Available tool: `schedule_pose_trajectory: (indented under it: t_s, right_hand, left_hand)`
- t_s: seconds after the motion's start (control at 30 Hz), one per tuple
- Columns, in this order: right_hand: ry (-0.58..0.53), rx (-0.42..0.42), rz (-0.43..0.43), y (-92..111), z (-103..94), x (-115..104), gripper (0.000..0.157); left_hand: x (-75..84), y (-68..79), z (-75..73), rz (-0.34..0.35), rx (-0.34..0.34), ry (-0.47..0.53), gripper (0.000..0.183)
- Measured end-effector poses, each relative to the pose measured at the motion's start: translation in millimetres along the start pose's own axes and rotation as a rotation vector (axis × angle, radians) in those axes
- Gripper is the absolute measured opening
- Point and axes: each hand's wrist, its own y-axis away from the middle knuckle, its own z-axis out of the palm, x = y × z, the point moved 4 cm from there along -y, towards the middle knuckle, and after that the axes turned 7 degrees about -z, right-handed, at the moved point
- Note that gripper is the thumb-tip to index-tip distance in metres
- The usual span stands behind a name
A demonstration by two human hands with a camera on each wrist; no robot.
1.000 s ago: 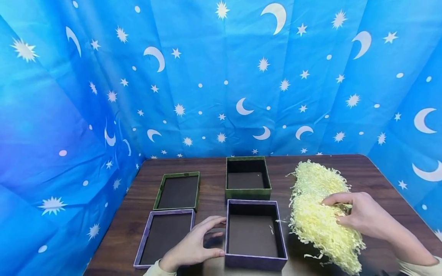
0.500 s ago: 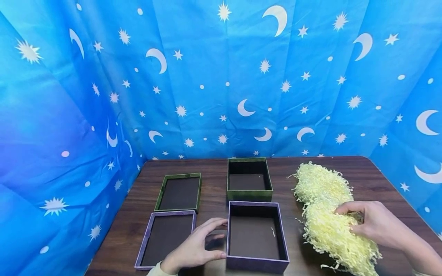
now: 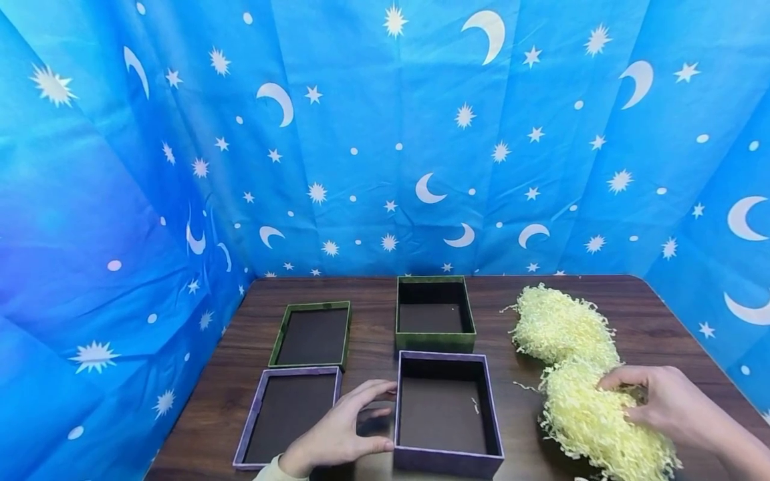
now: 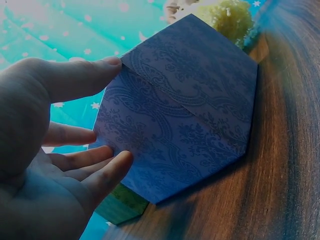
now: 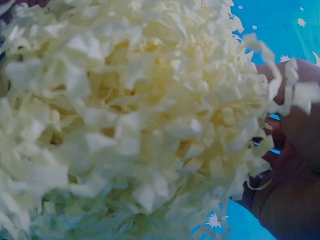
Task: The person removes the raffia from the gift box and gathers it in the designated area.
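Observation:
My right hand (image 3: 674, 401) grips a clump of pale yellow shredded paper (image 3: 592, 421) near the table's right front. In the right wrist view the shredded paper (image 5: 140, 115) fills most of the picture and hides most of the fingers. My left hand (image 3: 343, 427) rests its thumb and fingertips against the left side of a purple box (image 3: 448, 461), its fingers fairly straight. The left wrist view shows that box's patterned outer wall (image 4: 170, 110), with the thumb at its edge. The box stands upright with its top uncovered; one small paper strand lies inside.
Behind the purple box stands an uncovered green box (image 3: 436, 342). To the left lie a shallow green lid (image 3: 345, 334) and a shallow purple lid (image 3: 255, 417), hollow side up. More shredded paper (image 3: 559, 321) sits at the table's back right. A blue star-patterned cloth (image 3: 361, 87) surrounds the dark wooden table (image 3: 373, 294).
My right hand has moved right and toward the front edge, pulling a clump of shredded paper partly away from the pile, which now narrows in between. The left hand has stayed at the purple box.

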Motion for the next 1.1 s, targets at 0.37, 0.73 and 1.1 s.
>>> schedule_pose_trajectory:
  t_s: [0.37,0.73,1.1]
  right_hand:
    - [0.031,-0.062,0.014,7.5,6.2,10.4,0.044]
    - [-0.002,-0.118,0.058,7.8,7.8,16.5,0.045]
    - [0.019,-0.144,0.049,9.1,13.8,25.3,0.043]
  left_hand:
    - [-0.8,3.0,2.3,0.000,0.006,0.018,0.074]
    - [-2.2,0.2,0.2,-0.008,-0.004,0.013,0.073]
    - [-2.7,1.5,0.1,-0.037,0.001,0.030,0.075]
